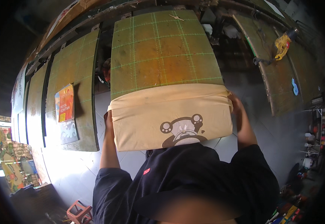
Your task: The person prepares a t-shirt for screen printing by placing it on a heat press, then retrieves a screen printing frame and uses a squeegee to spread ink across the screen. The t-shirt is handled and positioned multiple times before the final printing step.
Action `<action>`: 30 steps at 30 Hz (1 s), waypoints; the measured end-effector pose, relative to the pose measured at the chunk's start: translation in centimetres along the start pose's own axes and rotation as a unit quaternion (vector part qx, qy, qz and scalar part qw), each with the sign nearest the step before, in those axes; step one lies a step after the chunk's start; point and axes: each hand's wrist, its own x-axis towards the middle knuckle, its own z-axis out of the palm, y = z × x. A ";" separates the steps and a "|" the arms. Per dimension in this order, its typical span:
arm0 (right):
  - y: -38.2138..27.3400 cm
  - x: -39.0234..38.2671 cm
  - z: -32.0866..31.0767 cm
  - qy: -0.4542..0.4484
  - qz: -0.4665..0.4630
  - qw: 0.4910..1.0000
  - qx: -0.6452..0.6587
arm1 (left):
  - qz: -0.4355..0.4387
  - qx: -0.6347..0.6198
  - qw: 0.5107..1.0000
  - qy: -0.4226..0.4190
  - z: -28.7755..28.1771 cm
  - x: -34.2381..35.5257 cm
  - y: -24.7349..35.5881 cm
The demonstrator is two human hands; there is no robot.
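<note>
- A cream cloth (140, 125) with a brown-and-white bear print (184, 130) covers the near end of a green-lined board (143, 56), its upper edge in folds, right in front of the person.
- The left hand (108, 116) is at the cloth's left edge; its fingers are mostly hidden, so I cannot tell their state.
- The right hand (236, 102) touches the upper right corner; whether its fingers pinch the cloth, I cannot tell.
- A red-and-orange booklet (65, 102) lies on another board (86, 74) at left.
</note>
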 end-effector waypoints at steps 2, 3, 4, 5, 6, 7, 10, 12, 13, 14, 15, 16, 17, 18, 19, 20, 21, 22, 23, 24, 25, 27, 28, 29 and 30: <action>-0.3 1.6 1.2 0.114 -0.044 0.987 -0.103 | 0.084 0.054 0.995 0.017 -0.3 2.5 -1.2; -0.3 2.4 1.1 0.147 -0.070 0.976 -0.143 | 0.123 0.083 0.989 0.023 -0.2 3.5 -1.2; 0.0 3.4 0.8 0.178 -0.095 0.963 -0.181 | 0.162 0.109 0.980 0.029 0.0 4.3 -1.4; 0.1 4.7 0.3 0.209 -0.121 0.946 -0.218 | 0.201 0.132 0.970 0.032 0.1 5.2 -1.0; -0.5 5.9 -0.3 0.221 -0.197 0.909 -0.294 | 0.240 0.148 0.959 0.035 0.2 6.0 -0.6; -1.2 7.1 -0.9 0.230 -0.270 0.861 -0.365 | 0.277 0.162 0.946 0.037 0.1 6.9 0.2; -4.9 9.8 2.2 0.289 -0.315 0.835 -0.348 | 0.355 0.186 0.915 0.036 0.9 9.9 2.8; -7.3 12.2 2.7 0.259 -0.359 0.833 -0.331 | 0.392 0.192 0.899 0.018 1.8 12.8 4.9; -8.1 13.8 2.8 0.266 -0.358 0.823 -0.352 | 0.384 0.221 0.896 0.036 1.0 14.9 5.7; -8.9 15.5 3.0 0.272 -0.358 0.812 -0.373 | 0.376 0.249 0.891 0.055 0.4 17.0 6.2; -9.9 16.8 3.6 0.272 -0.349 0.807 -0.392 | 0.369 0.253 0.893 0.059 1.4 18.2 6.8; -10.9 18.1 4.1 0.271 -0.340 0.801 -0.411 | 0.361 0.256 0.894 0.064 2.3 19.4 7.5; -11.6 20.1 5.1 0.258 -0.333 0.800 -0.428 | 0.342 0.312 0.883 0.078 0.4 22.0 8.2; -12.1 21.7 4.8 0.258 -0.330 0.800 -0.430 | 0.320 0.367 0.870 0.078 1.0 23.4 9.4; -12.6 23.3 4.5 0.257 -0.327 0.800 -0.433 | 0.277 0.368 0.881 0.110 1.8 24.5 10.3; -12.8 24.4 3.8 0.263 -0.323 0.798 -0.436 | 0.230 0.368 0.891 0.135 5.0 24.4 11.7; -13.3 24.8 4.3 0.272 -0.299 0.810 -0.425 | 0.174 0.317 0.920 0.154 8.7 23.2 13.3; -13.7 25.2 4.7 0.268 -0.297 0.816 -0.418 | 0.116 0.261 0.941 0.180 10.6 22.3 13.9; -14.0 25.9 5.2 0.263 -0.297 0.822 -0.409 | 0.113 0.301 0.932 0.169 11.1 22.9 14.1; -14.3 26.7 5.6 0.259 -0.296 0.828 -0.400 | 0.109 0.340 0.920 0.158 11.6 23.7 14.3; -14.3 27.5 5.2 0.271 -0.295 0.800 -0.447 | 0.106 0.379 0.908 0.147 11.6 24.2 14.4; -14.3 28.0 4.5 0.283 -0.291 0.746 -0.528 | 0.117 0.383 0.908 0.126 10.7 25.9 13.1; -14.3 28.1 4.3 0.288 -0.289 0.716 -0.567 | 0.124 0.384 0.908 0.116 10.1 26.6 12.7; -14.3 28.0 3.5 0.288 -0.268 0.718 -0.575 | 0.140 0.418 0.887 0.136 10.6 26.6 12.4; -14.3 28.0 2.9 0.280 -0.260 0.727 -0.571 | 0.123 0.354 0.916 0.146 11.9 25.3 12.5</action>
